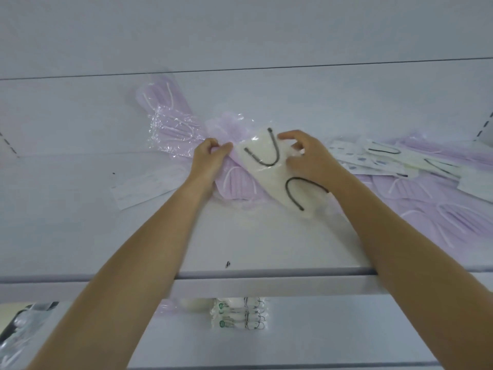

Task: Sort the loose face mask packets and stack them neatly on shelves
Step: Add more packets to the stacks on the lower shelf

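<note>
So on the upper shelf (240, 236) there's a heap of packets (237, 185) roughly in the middle, and the top packet (269, 166) lies across it at a slant. The left hand (208, 158) pinches at its left edge, and the right hand (306, 156) holds its right side. Left of the heap, a flat packet (144, 185) sits by itself on the shelf, just apart from the rest. Behind and left of the heap, a rear packet (170, 134) overlaps another one (157, 97) further back still. On the right, a bigger pile (426, 196) spreads toward the shelf's right end, with its packets overlapping each other. Down on the lower shelf (320, 329), a stack of packets (237, 313) sits right under the heap.
</note>
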A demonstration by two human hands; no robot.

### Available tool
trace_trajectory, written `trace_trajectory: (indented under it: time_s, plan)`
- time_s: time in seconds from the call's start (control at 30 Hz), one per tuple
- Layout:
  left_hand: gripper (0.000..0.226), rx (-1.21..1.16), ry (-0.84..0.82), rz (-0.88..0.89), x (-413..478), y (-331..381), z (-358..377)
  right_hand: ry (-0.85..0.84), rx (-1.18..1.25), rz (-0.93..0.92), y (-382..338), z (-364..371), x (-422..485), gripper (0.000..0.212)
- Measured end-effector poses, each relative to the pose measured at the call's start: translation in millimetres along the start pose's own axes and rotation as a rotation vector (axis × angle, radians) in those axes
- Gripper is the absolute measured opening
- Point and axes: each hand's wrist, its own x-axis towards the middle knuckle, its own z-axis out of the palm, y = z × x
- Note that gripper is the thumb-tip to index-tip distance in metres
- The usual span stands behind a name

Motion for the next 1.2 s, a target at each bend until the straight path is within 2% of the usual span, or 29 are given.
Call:
trace_trajectory:
  time_s: [0.07,0.1,0.17,0.23,0.3,0.37,0.43,0.47,0.57,0.67,0.7,0.73,0.83,0.93,1.0,1.03,1.1,1.17,1.2]
  plan:
    - [0.039,0.014,0.027,0.004,1.0,-0.1,-1.6,0.215,-0.107,0.074,6.1,-17.8,4.0,0.054]
    - [0.04,0.021,0.033,0.006,1.7,0.1,-2.3,0.277,-0.241,0.131,12.9,-25.8,4.9,0.054]
    - [0.038,0.043,0.045,0.013,2.6,0.5,-3.0,0.31,-0.568,0.293,26.9,-37.2,5.4,0.053]
    - [0.033,0.051,0.046,0.016,3.6,0.0,-3.0,0.325,-0.668,0.405,32.5,-40.7,3.9,0.049]
    - [0.031,0.032,0.033,0.015,5.2,0.5,-3.1,0.307,-0.547,0.283,29.5,-37.6,5.6,0.045]
    - [0.032,0.009,0.002,0.027,7.2,1.7,-3.6,0.14,-0.308,0.082,19.6,-25.1,5.8,0.054]
    - [0.033,0.007,-0.021,0.032,7.9,2.5,-4.4,-0.09,-0.09,0.068,6.7,-10.0,2.6,0.07]
    - [0.034,-0.008,-0.02,0.03,7.6,2.6,-4.9,-0.153,-0.043,0.086,3.3,-4.1,1.3,0.074]
    - [0.032,-0.084,-0.019,0.019,7.0,3.9,-4.3,-0.117,0.072,0.09,1.0,4.9,1.1,0.062]
    - [0.007,-0.12,-0.154,0.01,4.3,6.9,-0.2,-0.112,0.253,0.127,-2.6,9.3,0.3,0.051]
    - [0.009,-0.093,-0.179,0.03,4.6,6.0,0.5,-0.123,0.244,0.141,-3.1,10.8,0.2,0.05]
    - [0.022,-0.05,-0.181,0.055,6.0,4.6,-0.3,-0.135,0.155,0.156,-2.6,10.3,0.5,0.049]
    - [0.062,0.015,-0.099,0.067,11.0,1.8,-10.2,-0.16,-0.377,0.213,8.4,-0.7,3.1,0.052]
    - [0.082,0.057,-0.066,0.042,19.6,-5.1,-22.0,-0.269,-0.558,0.326,15.0,-9.3,0.3,0.069]
    - [0.08,0.087,-0.06,0.059,21.4,-8.0,-22.9,-0.367,-0.591,0.36,11.6,-9.5,-4.3,0.078]
    - [0.075,0.102,-0.055,0.075,21.0,-8.4,-21.9,-0.373,-0.579,0.356,9.3,-9.2,-6.0,0.075]
    - [0.058,0.146,-0.031,0.119,19.6,-8.6,-19.1,-0.288,-0.536,0.309,9.5,-8.5,-6.3,0.055]
    - [0.045,0.204,-0.006,0.151,18.0,-9.0,-16.9,-0.196,-0.586,0.237,10.6,-8.5,-5.1,0.028]
    - [0.041,0.226,0.004,0.159,17.2,-9.5,-16.5,-0.155,-0.608,0.209,11.0,-8.7,-4.6,0.022]
